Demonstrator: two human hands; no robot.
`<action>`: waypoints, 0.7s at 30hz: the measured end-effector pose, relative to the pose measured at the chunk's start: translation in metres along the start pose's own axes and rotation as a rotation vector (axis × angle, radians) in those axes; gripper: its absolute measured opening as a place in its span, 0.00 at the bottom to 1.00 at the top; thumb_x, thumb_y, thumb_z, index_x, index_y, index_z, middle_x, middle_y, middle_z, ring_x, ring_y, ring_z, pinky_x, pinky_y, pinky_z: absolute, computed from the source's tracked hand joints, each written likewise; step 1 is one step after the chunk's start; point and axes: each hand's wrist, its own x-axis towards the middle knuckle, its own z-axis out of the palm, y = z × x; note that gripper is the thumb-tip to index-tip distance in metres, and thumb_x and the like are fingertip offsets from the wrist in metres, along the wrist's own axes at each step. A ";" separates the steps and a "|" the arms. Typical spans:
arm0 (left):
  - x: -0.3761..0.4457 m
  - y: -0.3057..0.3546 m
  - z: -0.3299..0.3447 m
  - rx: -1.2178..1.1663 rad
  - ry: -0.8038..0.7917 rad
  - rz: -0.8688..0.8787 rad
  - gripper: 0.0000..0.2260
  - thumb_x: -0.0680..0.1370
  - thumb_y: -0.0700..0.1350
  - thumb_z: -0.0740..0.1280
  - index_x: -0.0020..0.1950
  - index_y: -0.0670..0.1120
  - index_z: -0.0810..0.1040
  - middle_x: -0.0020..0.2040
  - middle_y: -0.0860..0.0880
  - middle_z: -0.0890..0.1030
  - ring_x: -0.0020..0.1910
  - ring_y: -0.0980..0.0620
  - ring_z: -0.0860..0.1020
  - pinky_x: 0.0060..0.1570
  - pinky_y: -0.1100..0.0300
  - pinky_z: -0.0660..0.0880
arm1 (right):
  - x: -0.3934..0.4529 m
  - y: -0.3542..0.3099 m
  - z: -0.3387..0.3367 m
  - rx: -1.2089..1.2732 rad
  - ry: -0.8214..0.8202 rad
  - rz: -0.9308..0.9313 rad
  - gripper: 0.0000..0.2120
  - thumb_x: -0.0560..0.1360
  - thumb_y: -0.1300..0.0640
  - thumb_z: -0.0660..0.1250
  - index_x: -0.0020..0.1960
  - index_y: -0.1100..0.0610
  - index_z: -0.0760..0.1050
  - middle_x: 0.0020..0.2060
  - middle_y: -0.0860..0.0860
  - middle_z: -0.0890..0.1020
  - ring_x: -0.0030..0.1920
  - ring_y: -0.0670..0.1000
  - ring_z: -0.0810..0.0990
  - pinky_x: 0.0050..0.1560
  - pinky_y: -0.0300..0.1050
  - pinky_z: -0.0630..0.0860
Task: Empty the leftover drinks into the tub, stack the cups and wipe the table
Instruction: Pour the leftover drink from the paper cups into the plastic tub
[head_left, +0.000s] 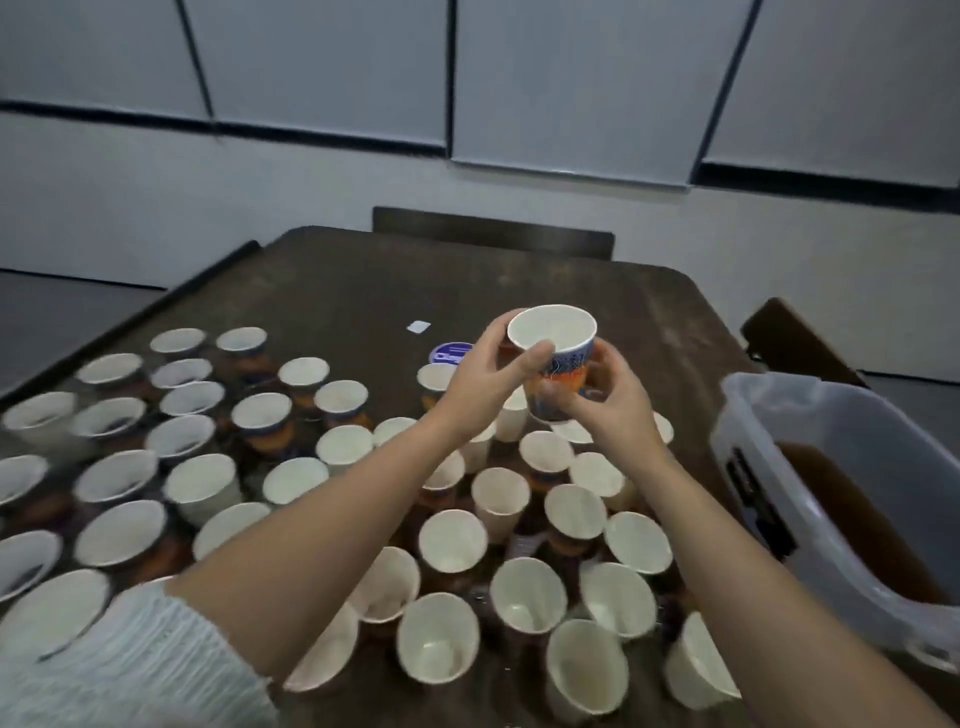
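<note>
Left hand (491, 371): raised over the tabletop, fingers (535, 354) clamped on the rim and upper wall of the held cup; thumb at the near rim.
Right hand (605, 392): fingers closed around the lower wall and base of the same cup, from the right.
Held cup (553, 345): blue and orange print, white inside, mouth tilted toward the camera; looks empty. Held in the air above the far middle of the cup field, left of the tub.
Cups (452, 540): many, upright, crowding the near and left tabletop; several on the left hold dark liquid, those near the middle look empty.
Tub (753, 415): translucent plastic, at the right edge, holding brown liquid.
Tabletop (337, 286): dark brown; far half mostly bare.
Blue lid (451, 353): round, lying flat just beyond the left hand.
White scrap (418, 326): small, lying on the tabletop beyond the lid.
Sleeve (135, 670): pale knit, on the left arm, pushed up.
</note>
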 end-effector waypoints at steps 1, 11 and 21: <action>-0.010 -0.004 -0.029 0.037 0.028 0.002 0.29 0.71 0.60 0.68 0.69 0.49 0.68 0.62 0.53 0.76 0.62 0.54 0.75 0.56 0.63 0.77 | 0.001 -0.005 0.029 0.028 -0.042 0.007 0.34 0.65 0.45 0.77 0.67 0.47 0.69 0.58 0.43 0.79 0.58 0.45 0.79 0.54 0.40 0.78; -0.118 -0.027 -0.240 0.285 0.089 -0.131 0.22 0.66 0.63 0.70 0.56 0.58 0.73 0.53 0.60 0.79 0.50 0.63 0.78 0.46 0.69 0.75 | -0.024 -0.042 0.244 0.100 -0.412 0.037 0.41 0.69 0.56 0.78 0.73 0.46 0.59 0.63 0.41 0.73 0.65 0.44 0.72 0.55 0.33 0.74; -0.186 -0.075 -0.308 0.486 -0.115 -0.240 0.31 0.60 0.69 0.70 0.53 0.48 0.78 0.50 0.50 0.80 0.47 0.56 0.78 0.51 0.53 0.76 | -0.066 -0.040 0.311 -0.227 -0.699 0.024 0.47 0.62 0.52 0.81 0.74 0.46 0.60 0.58 0.37 0.73 0.57 0.37 0.74 0.54 0.29 0.68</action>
